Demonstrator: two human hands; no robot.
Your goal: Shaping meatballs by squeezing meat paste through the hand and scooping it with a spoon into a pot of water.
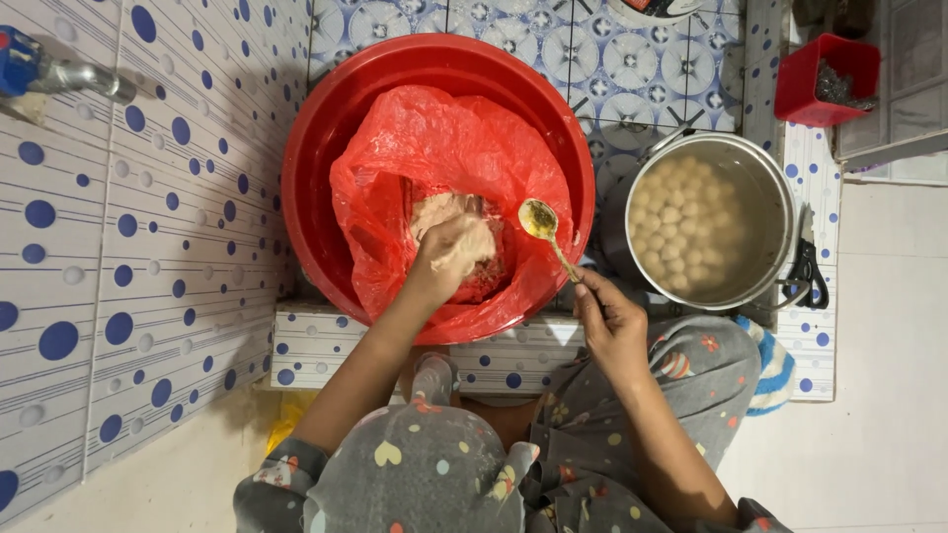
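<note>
1. I look down on a tiled floor (pixel 148 296) patterned with blue dots; a low tiled step (pixel 326 350) runs in front of the knees.
2. The big red basin (pixel 326 148) sits on it, lined with a red plastic bag (pixel 444 138) that keeps the pale paste (pixel 444 209) off the basin.
3. To the right, touching the basin, a metal pot (pixel 775 212) holds water with pale balls (pixel 681 222) floating in it, close by the spoon.
4. My left hand (pixel 456 252) is closed around a lump of paste, squeezing it.
5. My right hand (pixel 607 321) pinches the handle of a spoon (pixel 549 229), its bowl raised beside the paste-filled fist.
6. Far right, a red box (pixel 802 84) stands apart.
</note>
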